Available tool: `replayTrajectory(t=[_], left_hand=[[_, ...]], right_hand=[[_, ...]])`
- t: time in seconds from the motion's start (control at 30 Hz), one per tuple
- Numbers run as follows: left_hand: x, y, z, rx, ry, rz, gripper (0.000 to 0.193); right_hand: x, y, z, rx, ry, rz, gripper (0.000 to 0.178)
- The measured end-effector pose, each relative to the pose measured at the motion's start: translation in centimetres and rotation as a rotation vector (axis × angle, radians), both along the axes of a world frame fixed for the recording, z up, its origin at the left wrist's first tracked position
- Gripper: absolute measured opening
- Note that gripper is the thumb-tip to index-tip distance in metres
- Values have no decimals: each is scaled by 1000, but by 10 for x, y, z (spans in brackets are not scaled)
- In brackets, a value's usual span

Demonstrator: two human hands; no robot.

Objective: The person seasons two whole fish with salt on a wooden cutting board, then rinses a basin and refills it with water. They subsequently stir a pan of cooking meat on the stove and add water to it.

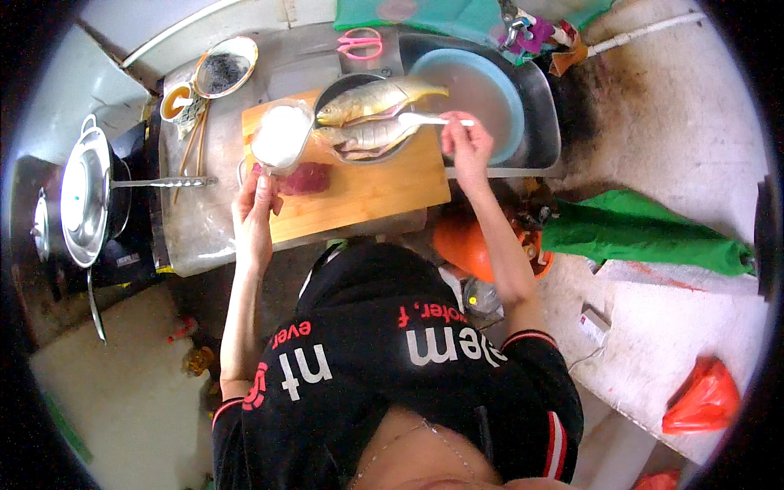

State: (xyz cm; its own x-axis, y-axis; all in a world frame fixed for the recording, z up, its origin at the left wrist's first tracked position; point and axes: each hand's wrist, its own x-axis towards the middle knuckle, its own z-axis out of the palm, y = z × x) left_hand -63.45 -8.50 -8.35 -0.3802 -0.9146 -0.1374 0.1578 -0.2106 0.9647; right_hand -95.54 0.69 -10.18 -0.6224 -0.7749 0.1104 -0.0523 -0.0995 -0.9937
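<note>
L hand [255,204] gripping tub [282,137], R hand [469,149] pinching spoon [423,120], wood board [384,189] on grey ctr [214,233], blue basin [515,106] in sink [541,135]

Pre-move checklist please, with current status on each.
1. Left hand has its grip on the tub: ok, held at the near edge.
2. Right hand has its grip on the spoon: ok, held by the handle end.
3. Spoon head placed over the fish: ok, as seen from above; contact cannot be told.
4. Both fish fully inside the bowl: not ok, the farther one's tail sticks out past the right rim.
5. Meat well apart from the left hand: not ok, it lies on the board right by the fingers.
6. Spoon loaded: cannot tell, too small to see.
</note>
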Motion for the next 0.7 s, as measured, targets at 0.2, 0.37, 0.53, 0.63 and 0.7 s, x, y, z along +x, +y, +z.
replayTrajectory(t=[0.2,0.37,0.53,0.63,0.7], left_hand=[[-9,1,12,4,-10,12,25],[-10,-3,7,-33,-50,15,23],[-8,1,-4,-40,-67,-77,27],[-13,4,0,-45,-62,-111,26],[-15,7,4,-69,-96,-119,28]], right_hand=[[3,3,15,-130,55,-36,14],[10,-5,13,-82,32,-42,16],[41,-20,56,-299,-136,-63,18],[74,-34,74,-288,-164,94,16],[85,-38,75,-229,-83,179,16]])
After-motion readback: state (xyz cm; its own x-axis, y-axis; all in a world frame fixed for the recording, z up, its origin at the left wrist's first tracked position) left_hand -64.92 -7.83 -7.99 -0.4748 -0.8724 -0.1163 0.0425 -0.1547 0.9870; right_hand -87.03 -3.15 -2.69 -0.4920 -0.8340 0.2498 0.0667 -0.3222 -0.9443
